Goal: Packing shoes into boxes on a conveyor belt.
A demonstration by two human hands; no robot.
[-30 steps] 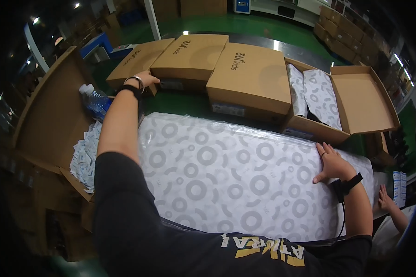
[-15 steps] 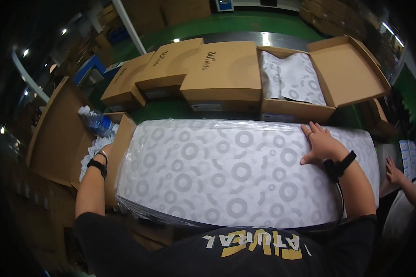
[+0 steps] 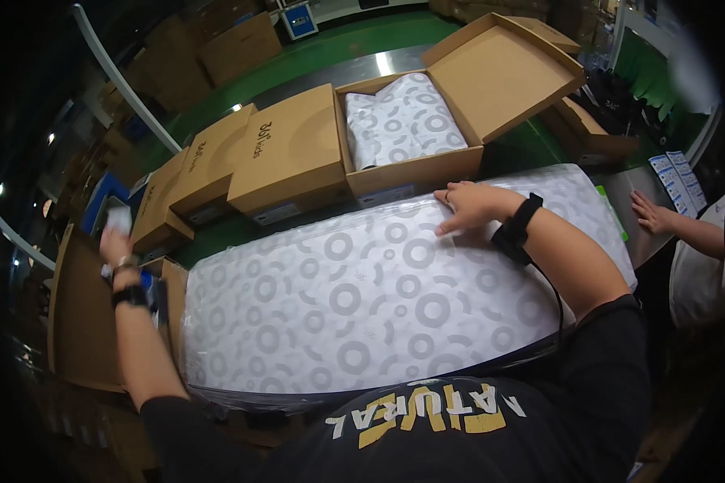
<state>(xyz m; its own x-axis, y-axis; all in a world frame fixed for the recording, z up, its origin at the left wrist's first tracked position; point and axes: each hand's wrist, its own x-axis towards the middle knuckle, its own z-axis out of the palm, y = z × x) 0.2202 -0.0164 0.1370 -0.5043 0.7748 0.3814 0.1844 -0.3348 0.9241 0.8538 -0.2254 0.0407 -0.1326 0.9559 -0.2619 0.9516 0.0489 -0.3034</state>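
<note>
My left hand (image 3: 114,244) is raised at the far left over an open carton (image 3: 76,310), its fingers closed on a small white packet (image 3: 119,217) blurred by motion. Behind my wrist, a bit of blue (image 3: 145,279) shows inside that carton. Fingers spread, my right hand (image 3: 469,206) rests on the far edge of a wide stack of white wrapping paper (image 3: 354,298) printed with grey rings. Clear plastic film covers its left end. Just beyond my right hand, an open shoe box (image 3: 391,193) holds crumpled paper (image 3: 407,121) of the same print.
Several closed brown boxes (image 3: 286,153) stand in a row behind the paper, left of the open one. At the right, another person's hand (image 3: 651,213) lies on a metal surface beside printed label sheets (image 3: 678,181). A dark bag-like pile (image 3: 612,101) sits farther back.
My left hand has come up out of the carton with the small white packet. My right hand stays on the paper, its fingers still spread. The whole view has swung to the right.
</note>
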